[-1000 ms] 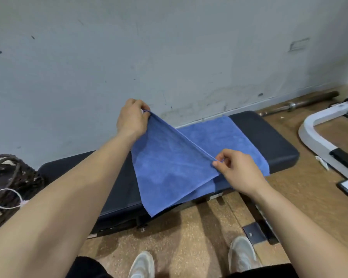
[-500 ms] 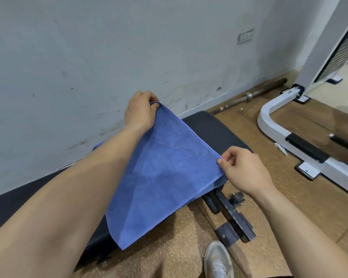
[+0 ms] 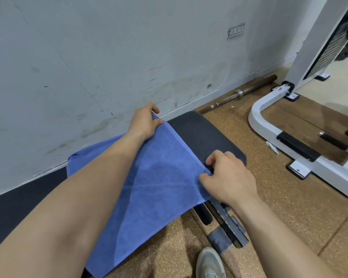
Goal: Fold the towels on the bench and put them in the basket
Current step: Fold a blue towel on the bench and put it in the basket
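Blue towel (image 3: 159,177) lies doubled on the table (image 3: 199,133), its lower part hanging off the table's front. At the table's far side, left hand (image 3: 144,123) pinches one corner. Near the table's front edge, right hand (image 3: 227,177) pinches the other. The hemmed edge runs straight between both grips.

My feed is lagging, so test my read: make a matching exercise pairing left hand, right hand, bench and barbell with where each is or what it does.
1 left hand
2 right hand
3 bench
4 barbell

A lies on the floor by the wall
B pinches the corner of the towel nearer the person
C partly under the towel
D grips the towel corner nearer the wall

Pairs: 1-D, 2-B, 3-C, 4-A
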`<state>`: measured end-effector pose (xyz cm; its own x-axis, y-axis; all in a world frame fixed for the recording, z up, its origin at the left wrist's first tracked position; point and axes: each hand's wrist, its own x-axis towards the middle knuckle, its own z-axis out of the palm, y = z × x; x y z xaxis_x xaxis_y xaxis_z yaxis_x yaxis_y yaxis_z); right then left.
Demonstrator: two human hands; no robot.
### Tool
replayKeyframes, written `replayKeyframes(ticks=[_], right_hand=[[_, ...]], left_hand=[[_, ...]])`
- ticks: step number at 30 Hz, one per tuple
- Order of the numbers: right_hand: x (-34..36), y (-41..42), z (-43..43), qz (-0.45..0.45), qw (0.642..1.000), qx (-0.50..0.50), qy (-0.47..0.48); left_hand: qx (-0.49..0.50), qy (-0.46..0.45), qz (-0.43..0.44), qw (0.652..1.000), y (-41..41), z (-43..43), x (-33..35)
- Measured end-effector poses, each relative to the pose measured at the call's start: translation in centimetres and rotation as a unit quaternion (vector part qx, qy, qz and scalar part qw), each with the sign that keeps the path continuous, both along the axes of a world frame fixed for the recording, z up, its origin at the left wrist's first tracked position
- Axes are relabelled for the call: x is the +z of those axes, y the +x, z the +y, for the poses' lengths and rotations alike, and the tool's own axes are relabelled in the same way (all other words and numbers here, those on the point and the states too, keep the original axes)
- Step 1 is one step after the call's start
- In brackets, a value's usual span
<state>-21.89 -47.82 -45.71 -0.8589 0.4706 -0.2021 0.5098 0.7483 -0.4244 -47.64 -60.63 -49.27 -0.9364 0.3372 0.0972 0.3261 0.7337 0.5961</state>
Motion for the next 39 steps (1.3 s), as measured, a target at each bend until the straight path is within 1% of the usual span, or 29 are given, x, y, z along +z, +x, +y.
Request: replayKeyframes(ticks=[3, 5, 6, 8, 12, 14, 16, 18, 20, 22, 25, 28, 31, 34, 39], right_hand=[[-0.2, -0.8, -0.6, 0.025, 0.999, 0.001, 0.025], [-0.3, -1.4, -1.0, 0.041, 0.999, 0.002, 0.034], [-0.3, -1.7, -1.2, 0.047, 0.998, 0.003, 0.036], [-0.2, -2.2, -1.5, 0.058, 0.998, 0.004, 0.033], [0.0, -3.1, -1.8, 0.102, 0.995, -0.004, -0.002], [0.4, -3.5, -2.2, 0.149, 0.988, 0.006, -0.036], [1.0, -3.9, -2.9, 0.204, 0.976, 0.038, -0.063], [1.9, -4.0, -4.0, 0.238, 0.965, 0.077, -0.079], [2.3, -4.0, -5.3, 0.240, 0.960, 0.113, -0.087], [2.3, -3.9, -6.5, 0.211, 0.960, 0.147, -0.106], [2.1, -3.5, -7.9, 0.173, 0.948, 0.181, -0.196], [2.3, -3.0, -8.9, 0.184, 0.928, 0.200, -0.253], [2.4, -2.7, -9.5, 0.194, 0.916, 0.189, -0.296], [2.2, -2.6, -9.8, 0.192, 0.918, 0.162, -0.307], [2.1, -2.5, -10.0, 0.204, 0.909, 0.144, -0.333]], left_hand=[[0.021, -0.023, -0.073, 0.997, -0.9, 0.1, -0.8], [0.026, -0.011, -0.106, 0.994, -1.3, 0.0, -0.9], [0.024, 0.006, -0.104, 0.994, -1.2, 0.0, -0.9], [0.020, 0.040, -0.070, 0.997, -0.2, -0.1, -0.4], [0.019, 0.110, -0.017, 0.994, 3.8, -1.1, 1.7], [0.013, 0.138, -0.013, 0.990, 6.6, -2.6, 2.6], [0.014, 0.158, -0.018, 0.987, 9.3, -4.5, 3.2], [0.020, 0.170, -0.023, 0.985, 12.0, -6.4, 3.7], [0.027, 0.183, -0.025, 0.982, 14.5, -8.0, 4.0], [0.040, 0.203, -0.034, 0.978, 16.5, -9.5, 4.1], [0.044, 0.214, -0.041, 0.975, 18.2, -11.2, 4.3], [0.038, 0.214, -0.056, 0.975, 19.3, -12.6, 5.0], [0.015, 0.225, -0.082, 0.971, 20.2, -13.9, 5.7], [-0.005, 0.256, -0.114, 0.960, 20.4, -14.5, 6.1], [0.043, 0.281, -0.120, 0.951, 20.3, -14.8, 6.2]])
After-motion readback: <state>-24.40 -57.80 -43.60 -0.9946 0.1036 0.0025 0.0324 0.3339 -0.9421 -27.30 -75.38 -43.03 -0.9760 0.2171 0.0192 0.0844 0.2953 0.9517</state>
